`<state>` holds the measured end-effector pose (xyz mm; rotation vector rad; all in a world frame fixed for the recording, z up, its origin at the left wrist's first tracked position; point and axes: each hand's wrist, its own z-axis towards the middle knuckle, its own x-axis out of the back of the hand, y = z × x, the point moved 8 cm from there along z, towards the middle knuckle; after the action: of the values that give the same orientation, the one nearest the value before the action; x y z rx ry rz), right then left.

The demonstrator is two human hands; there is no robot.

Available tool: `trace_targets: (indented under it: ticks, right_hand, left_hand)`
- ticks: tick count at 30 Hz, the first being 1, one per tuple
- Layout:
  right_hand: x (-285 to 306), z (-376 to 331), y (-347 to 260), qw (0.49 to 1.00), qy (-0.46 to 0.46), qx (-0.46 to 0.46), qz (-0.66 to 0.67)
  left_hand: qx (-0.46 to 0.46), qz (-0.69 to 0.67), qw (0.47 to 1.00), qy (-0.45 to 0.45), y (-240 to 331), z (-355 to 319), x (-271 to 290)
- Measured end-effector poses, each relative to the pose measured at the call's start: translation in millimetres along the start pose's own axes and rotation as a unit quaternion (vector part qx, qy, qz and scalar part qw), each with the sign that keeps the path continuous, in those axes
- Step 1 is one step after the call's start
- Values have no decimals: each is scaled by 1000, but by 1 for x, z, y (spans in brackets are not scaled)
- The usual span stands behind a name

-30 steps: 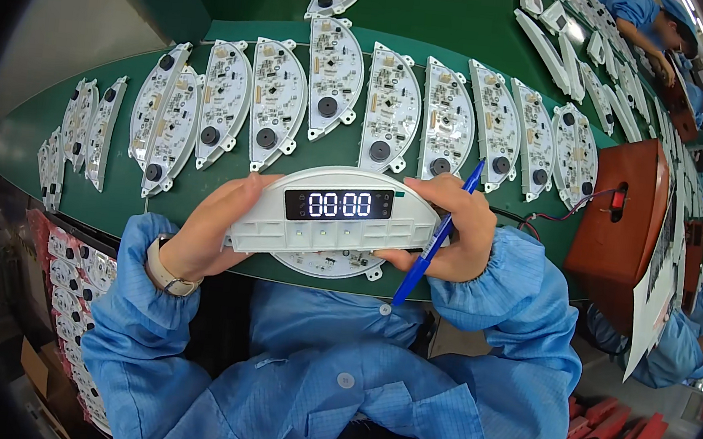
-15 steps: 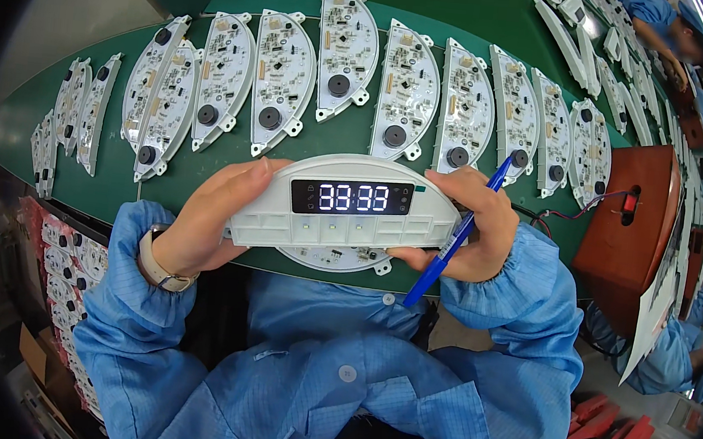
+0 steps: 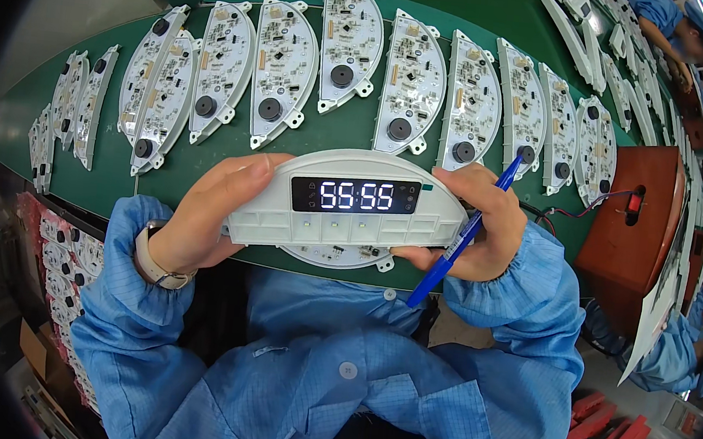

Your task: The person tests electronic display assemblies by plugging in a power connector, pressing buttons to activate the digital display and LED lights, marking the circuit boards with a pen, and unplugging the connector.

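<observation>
Coat: light blue w/ tiny checks, small round buttons
Cuffs: puffy, tight at wrists
Watch (image 3: 154,261): left wrist, pale strap

The panel (image 3: 344,210) held in both hands is white, with a black display strip showing white lit digits and 3 small white lights beneath. The pen (image 3: 462,234) in the right hand (image 3: 473,227) is blue. The circuit boards (image 3: 347,46) are white with black round parts and small brown specks. The belt (image 3: 351,139) under them is dark green. The sleeves (image 3: 530,296) are light blue with a fine grid pattern. The watch strap (image 3: 153,260) on the left wrist is beige. The box (image 3: 634,226) at right is reddish brown with a red switch.
</observation>
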<state>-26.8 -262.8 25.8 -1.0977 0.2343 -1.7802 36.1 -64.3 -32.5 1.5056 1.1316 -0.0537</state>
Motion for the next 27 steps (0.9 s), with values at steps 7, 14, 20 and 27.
trace_targets:
  ticks: [7,14,20,27]
  right_hand:
    - [0,-1,0,1000,1,2,-6]
    - [0,1,0,1000,3,7,-6]
    - [0,1,3,1000,12,-9,-15]
    - [-6,-1,24,991,-10,-127,-33]
  left_hand:
    - [0,12,1000,0,1,-1,0]
    - [-5,-1,1000,5,0,-1,4]
    - [-11,71,997,41,5,6,12]
    - [-88,292,950,73,19,15,32]
